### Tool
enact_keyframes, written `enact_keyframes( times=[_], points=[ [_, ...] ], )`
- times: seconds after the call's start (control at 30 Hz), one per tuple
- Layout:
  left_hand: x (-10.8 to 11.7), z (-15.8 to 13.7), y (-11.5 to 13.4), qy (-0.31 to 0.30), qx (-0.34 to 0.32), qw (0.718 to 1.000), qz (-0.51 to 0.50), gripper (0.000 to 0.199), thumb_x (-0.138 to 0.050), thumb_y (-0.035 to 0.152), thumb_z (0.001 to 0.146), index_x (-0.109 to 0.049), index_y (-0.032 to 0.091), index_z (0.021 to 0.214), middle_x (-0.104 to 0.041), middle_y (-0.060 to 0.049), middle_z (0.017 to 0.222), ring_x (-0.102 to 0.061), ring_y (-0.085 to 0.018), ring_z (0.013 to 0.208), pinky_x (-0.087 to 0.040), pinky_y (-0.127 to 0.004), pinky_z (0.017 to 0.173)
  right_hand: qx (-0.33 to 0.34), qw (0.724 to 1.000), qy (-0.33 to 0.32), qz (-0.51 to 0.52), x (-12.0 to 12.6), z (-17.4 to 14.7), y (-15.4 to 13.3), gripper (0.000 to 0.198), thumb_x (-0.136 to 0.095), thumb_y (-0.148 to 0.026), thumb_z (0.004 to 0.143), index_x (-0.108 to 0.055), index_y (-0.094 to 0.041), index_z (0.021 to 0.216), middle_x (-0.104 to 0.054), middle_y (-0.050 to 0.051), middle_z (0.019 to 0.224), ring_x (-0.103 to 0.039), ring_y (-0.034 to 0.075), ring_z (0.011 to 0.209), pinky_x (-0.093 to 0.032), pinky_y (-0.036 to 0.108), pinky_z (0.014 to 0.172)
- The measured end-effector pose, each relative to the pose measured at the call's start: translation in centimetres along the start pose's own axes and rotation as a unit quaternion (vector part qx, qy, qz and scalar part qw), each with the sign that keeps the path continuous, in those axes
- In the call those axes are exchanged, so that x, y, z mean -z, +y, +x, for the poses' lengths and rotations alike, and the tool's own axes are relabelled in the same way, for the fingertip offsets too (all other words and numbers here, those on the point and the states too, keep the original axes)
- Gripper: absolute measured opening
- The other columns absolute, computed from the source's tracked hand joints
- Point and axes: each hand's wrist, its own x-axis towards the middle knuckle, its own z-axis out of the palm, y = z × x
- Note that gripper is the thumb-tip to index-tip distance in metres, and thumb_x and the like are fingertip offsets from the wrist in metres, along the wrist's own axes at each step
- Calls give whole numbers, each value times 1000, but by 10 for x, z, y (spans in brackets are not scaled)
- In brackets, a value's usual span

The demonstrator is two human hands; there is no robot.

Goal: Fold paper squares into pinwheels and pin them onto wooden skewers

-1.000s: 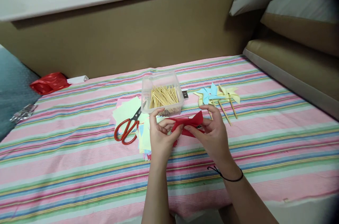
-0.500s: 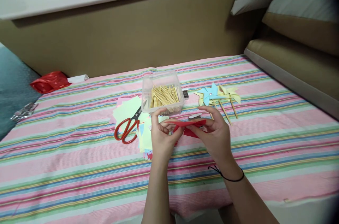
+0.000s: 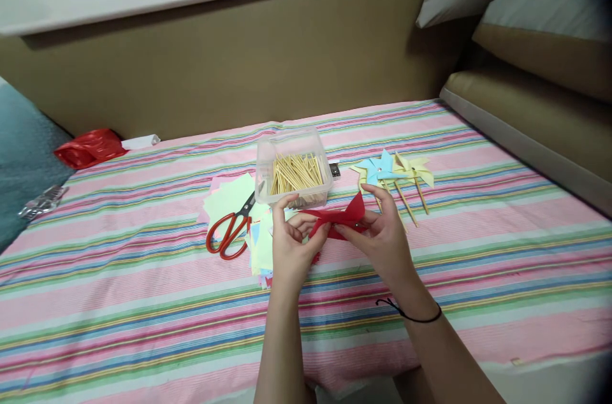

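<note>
A piece of red paper (image 3: 352, 209) is held between both hands, bent, with one pointed corner standing up on the right. My left hand (image 3: 297, 241) pinches its left side between thumb and fingers. On the right side, my right hand (image 3: 382, 232) grips it, thumb pressed near the middle. A small shiny spot shows on the paper by the right fingers; I cannot tell what it is. Behind the hands stands a clear plastic box (image 3: 265, 165) of short wooden sticks (image 3: 297, 173). Scissors with red handles (image 3: 233, 232) lie left of my left hand.
Pale paper sheets (image 3: 224, 197) lie under the scissors. Blue and yellow paper pinwheels (image 3: 380, 168) on sticks rest at the right. A red plastic bag (image 3: 93, 147) and a clear packet (image 3: 43, 201) are at far left. Striped cloth (image 3: 143, 289) covers the surface, with cushions (image 3: 549, 9) beyond.
The right corner of the red paper now stands up, where it lay flatter before. My right hand has shifted slightly left and its index finger is raised. Other things stay in place.
</note>
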Motion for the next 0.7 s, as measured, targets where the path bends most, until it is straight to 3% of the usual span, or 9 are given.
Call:
enact_keyframes(
  times=[0.13, 0.3, 0.7],
  points=[
    [1, -1, -1, -14, 10, 1000, -15, 57, -71, 23, 72, -37, 24, 117, -67, 3, 73, -65, -11, 67, -50, -23, 66, -19, 999, -7, 37, 0, 0, -2, 67, -79, -26, 65, -39, -26, 118, -74, 1, 79, -70, 20, 73, -59, 36, 69],
    [-2, -1, -1, -43, 29, 998, -26, 69, -77, 16, 64, -36, 26, 118, -70, 0, 83, -67, -14, 79, -51, -25, 73, -45, 997, -21, 65, -1, 1, -2, 65, -79, -27, 63, -39, -27, 114, -74, 1, 81, -70, 20, 74, -59, 36, 69],
    [-1, 2, -3, 21, 37, 998, -40, 71, -77, 19, 65, -36, 25, 122, -67, 4, 73, -65, -11, 62, -51, -21, 61, -57, 997, -27, 49, 3, 2, 0, 59, -73, -28, 71, -40, -27, 120, -74, 1, 81, -69, 18, 77, -55, 32, 70]
  ],
)
